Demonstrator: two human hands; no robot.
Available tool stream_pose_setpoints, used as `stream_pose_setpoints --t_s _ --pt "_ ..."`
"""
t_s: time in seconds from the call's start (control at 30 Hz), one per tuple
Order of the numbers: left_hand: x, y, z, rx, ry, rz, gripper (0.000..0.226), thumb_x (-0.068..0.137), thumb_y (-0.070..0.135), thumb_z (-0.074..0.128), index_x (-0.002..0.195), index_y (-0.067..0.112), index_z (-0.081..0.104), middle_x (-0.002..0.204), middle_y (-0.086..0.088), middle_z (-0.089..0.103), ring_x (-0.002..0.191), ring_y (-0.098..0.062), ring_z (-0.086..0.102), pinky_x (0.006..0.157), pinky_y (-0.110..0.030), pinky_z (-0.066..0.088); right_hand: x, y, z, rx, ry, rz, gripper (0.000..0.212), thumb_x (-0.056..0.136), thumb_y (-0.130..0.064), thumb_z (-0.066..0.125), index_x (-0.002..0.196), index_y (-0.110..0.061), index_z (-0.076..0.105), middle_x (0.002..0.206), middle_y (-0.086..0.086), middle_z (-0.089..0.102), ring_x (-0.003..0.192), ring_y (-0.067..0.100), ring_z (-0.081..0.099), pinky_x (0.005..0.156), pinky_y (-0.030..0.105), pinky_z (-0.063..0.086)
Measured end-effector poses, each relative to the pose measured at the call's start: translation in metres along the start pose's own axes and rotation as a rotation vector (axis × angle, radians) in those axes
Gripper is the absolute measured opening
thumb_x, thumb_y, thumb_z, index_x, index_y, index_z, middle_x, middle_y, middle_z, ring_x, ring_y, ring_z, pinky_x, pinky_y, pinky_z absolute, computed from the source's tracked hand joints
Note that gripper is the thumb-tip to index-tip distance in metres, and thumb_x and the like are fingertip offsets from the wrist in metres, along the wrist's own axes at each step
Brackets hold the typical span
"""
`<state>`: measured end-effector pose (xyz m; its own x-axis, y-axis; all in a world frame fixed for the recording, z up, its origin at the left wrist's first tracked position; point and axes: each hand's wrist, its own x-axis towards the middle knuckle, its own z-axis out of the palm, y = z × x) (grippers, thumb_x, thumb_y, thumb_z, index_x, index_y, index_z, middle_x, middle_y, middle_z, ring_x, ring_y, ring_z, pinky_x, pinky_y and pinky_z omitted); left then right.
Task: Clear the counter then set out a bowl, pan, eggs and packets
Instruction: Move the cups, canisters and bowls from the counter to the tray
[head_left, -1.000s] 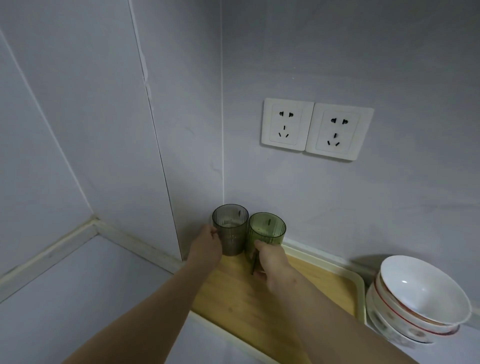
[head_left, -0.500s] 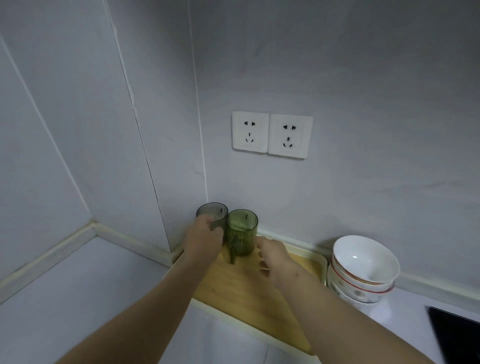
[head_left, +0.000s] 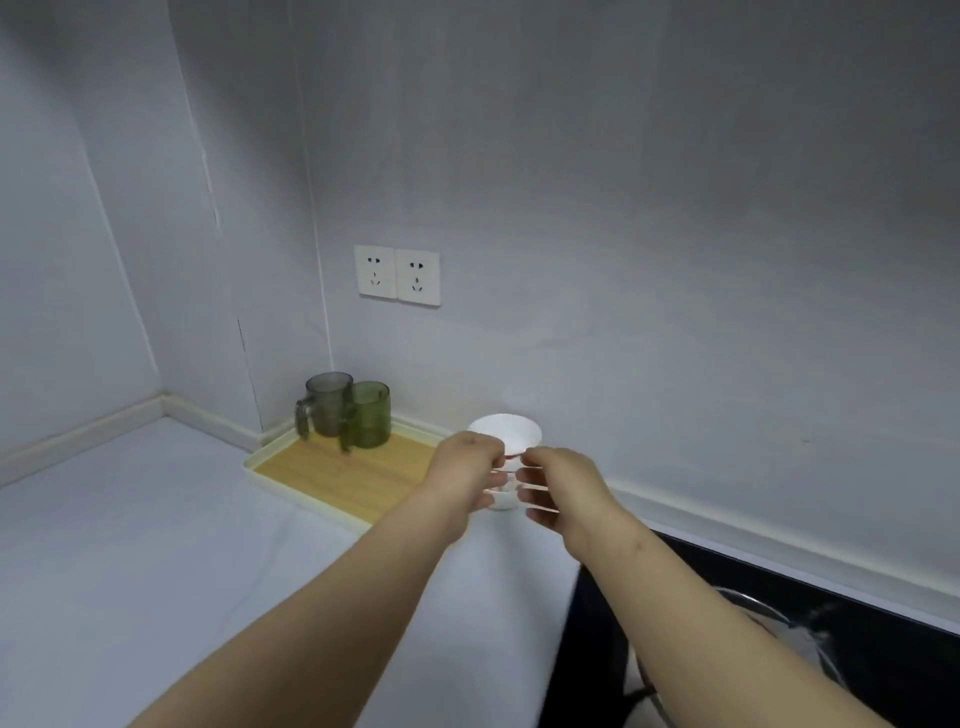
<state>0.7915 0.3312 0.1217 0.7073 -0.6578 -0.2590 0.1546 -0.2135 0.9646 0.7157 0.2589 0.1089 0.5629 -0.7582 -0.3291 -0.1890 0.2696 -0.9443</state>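
A stack of white bowls (head_left: 508, 432) with red trim stands on the white counter by the back wall, just right of the tray. My left hand (head_left: 466, 466) cups the stack from the left and my right hand (head_left: 563, 483) from the right, fingers wrapped round its lower bowls. Most of the stack is hidden behind my fingers; only the top bowl's rim shows clearly. At the lower right, a metal pan (head_left: 769, 631) sits on the black cooktop (head_left: 831, 597), partly behind my right forearm.
A cream tray with a wooden base (head_left: 332, 470) lies in the corner, carrying a grey mug (head_left: 327, 404) and a green mug (head_left: 370, 414) at its back. Two wall sockets (head_left: 397, 275) sit above. White counter (head_left: 130, 545) stretches to the left.
Both hands let go of the two mugs, which stay on the tray, and moved right to the bowl stack. The view pulled back and swung right, showing the cooktop.
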Motion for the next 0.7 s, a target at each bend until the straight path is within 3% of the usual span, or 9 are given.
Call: stream_pose_setpoints --t_s 0.17,0.27,0.4,0.7 --pt "-0.075 -0.010 0.073 0.000 -0.041 -0.029 0.014 0.095 0.012 0.042 0.089 0.015 0.054 0.089 -0.003 0.057 0.081 -0.014 0.059 0.072 -0.028 0.045 -0.060 0.015 -0.079 -0.005 0.034 0.015 0.014 0.092 -0.016 0.046 0.082 -0.015 0.055 0.075 0.001 0.057 0.063 0.014 0.051 0.058 0.024 0.041" --pt "-0.111 -0.015 0.125 0.035 -0.122 -0.003 0.020 0.095 0.013 0.042 0.078 0.018 0.051 0.077 0.001 0.056 0.070 -0.009 0.056 0.065 -0.024 0.042 -0.101 0.023 -0.138 0.021 0.126 -0.007 0.019 0.092 -0.013 0.045 0.076 -0.015 0.054 0.069 0.000 0.055 0.057 0.013 0.047 0.056 0.023 0.038" --pt "-0.160 -0.033 0.196 0.084 -0.260 0.016 0.018 0.095 0.017 0.046 0.079 0.022 0.054 0.081 0.003 0.059 0.071 -0.008 0.058 0.061 -0.023 0.042 -0.156 0.042 -0.220 0.071 0.280 -0.024 0.020 0.090 -0.009 0.045 0.072 -0.013 0.052 0.069 0.002 0.054 0.054 0.013 0.045 0.054 0.022 0.035" --pt "-0.276 -0.065 0.365 0.208 -0.472 0.097 0.018 0.095 0.013 0.044 0.086 0.020 0.058 0.086 0.000 0.062 0.075 -0.012 0.059 0.068 -0.026 0.046 -0.258 0.093 -0.415 0.155 0.537 -0.084 0.019 0.091 -0.010 0.046 0.074 -0.014 0.053 0.072 0.003 0.055 0.055 0.012 0.045 0.050 0.021 0.035"
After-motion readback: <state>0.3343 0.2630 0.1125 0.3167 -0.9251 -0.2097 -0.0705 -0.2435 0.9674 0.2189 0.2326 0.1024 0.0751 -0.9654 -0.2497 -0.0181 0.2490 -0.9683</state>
